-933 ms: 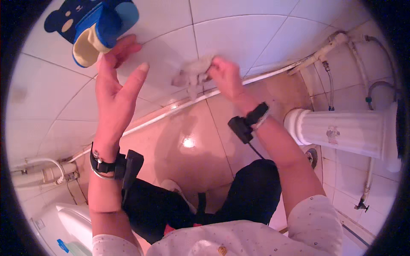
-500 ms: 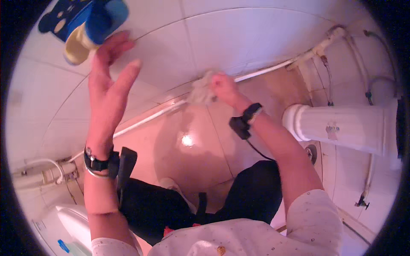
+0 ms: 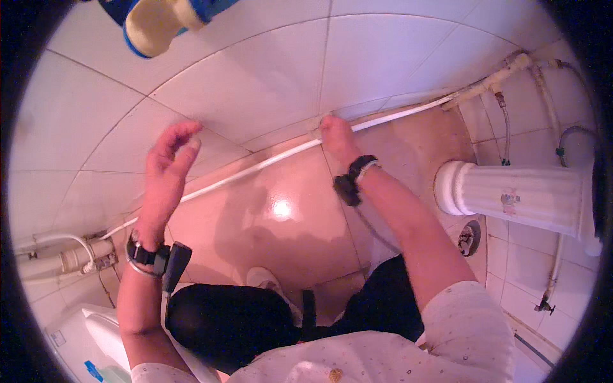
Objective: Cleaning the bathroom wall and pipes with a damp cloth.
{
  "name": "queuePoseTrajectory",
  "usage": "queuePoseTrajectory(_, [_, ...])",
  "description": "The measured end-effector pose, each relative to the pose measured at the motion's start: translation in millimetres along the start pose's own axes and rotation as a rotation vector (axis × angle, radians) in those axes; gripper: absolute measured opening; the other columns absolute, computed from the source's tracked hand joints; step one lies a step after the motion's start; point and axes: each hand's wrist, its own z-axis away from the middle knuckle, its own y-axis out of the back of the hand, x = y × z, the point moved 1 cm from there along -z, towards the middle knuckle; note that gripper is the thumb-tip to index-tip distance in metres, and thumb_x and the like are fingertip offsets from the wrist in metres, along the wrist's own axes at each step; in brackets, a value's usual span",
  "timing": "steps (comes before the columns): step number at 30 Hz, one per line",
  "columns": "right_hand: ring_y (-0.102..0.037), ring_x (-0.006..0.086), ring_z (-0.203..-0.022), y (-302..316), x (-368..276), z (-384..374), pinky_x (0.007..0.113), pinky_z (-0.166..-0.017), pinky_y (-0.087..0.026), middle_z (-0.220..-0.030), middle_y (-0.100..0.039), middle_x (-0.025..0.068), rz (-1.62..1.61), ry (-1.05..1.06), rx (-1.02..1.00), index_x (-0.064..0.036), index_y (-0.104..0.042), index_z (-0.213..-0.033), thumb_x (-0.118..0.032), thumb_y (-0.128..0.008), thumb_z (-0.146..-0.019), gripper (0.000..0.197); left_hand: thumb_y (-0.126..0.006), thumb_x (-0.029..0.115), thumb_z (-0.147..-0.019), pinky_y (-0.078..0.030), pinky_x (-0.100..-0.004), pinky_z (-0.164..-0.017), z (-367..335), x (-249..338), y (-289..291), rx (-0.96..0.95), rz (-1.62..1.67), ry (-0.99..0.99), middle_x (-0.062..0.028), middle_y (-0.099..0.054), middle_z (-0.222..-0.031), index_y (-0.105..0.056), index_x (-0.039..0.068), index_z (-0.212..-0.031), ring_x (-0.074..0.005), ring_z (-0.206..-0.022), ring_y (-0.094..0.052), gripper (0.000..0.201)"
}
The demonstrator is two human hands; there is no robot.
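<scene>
My right hand (image 3: 338, 137) is closed in a fist at the foot of the tiled wall (image 3: 255, 83), against the white pipe (image 3: 268, 162) that runs along the floor's edge. A scrap of pale cloth (image 3: 316, 132) shows beside its knuckles; the rest is hidden by the hand. In front of the wall at the left is my left hand (image 3: 169, 163), its fingers loosely bent and thumb apart, with nothing in it. Both wrists wear black straps with a small dark box.
A blue and cream slipper-like object (image 3: 156, 29) hangs on the wall, top left. To the right stand a white pedestal (image 3: 517, 195), a floor drain (image 3: 469, 239) and wall pipes with a tap (image 3: 544, 305). A white fixture (image 3: 105, 329) lies lower left, near more pipes (image 3: 70, 260).
My left hand has come down from beside the blue and cream object. My right hand stays low by the pipe, and less of the cloth shows. The whole view has shifted slightly.
</scene>
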Motion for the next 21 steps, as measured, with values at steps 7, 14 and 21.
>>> queuePoseTrajectory(7, [-0.061,0.0312,-0.074,-81.4,-125.7,22.5,0.046,-0.068,-0.045,-0.077,-0.063,0.0135,0.469,0.352,-0.308,-0.0128,-0.066,-0.073,-0.012,-0.050,-0.073,0.015,-0.055,0.012,-0.082,-0.041,-0.0292,-0.083,10.1,-141.9,10.6,-0.123,-0.217,0.225,-0.0063,-0.059,-0.096,-0.056,0.002,-0.103,-0.0153,-0.093,-0.052,0.023])
queuePoseTrajectory(14, [-0.058,0.0302,-0.081,-20.5,3.3,-7.1,0.045,-0.073,-0.042,-0.081,-0.062,0.0122,0.555,0.289,-0.063,-0.0091,-0.065,-0.073,-0.010,-0.052,-0.069,0.014,-0.058,0.008,-0.077,-0.042,-0.0359,-0.085,30.4,-222.1,11.3,-0.106,-0.514,0.109,-0.0155,-0.054,-0.105,-0.053,0.001,-0.108,-0.0275,-0.098,-0.052,0.032])
queuePoseTrajectory(21, [-0.056,0.0303,-0.084,121.0,92.3,-10.5,0.041,-0.070,-0.047,-0.087,-0.061,0.0122,0.386,0.186,0.144,-0.0062,-0.062,-0.077,-0.014,-0.054,-0.074,0.012,-0.055,0.006,-0.076,-0.041,-0.0397,-0.086,37.7,-238.5,-27.1,-0.174,-0.713,-0.076,-0.0186,-0.051,-0.106,-0.051,0.002,-0.112,-0.0350,-0.096,-0.050,0.036])
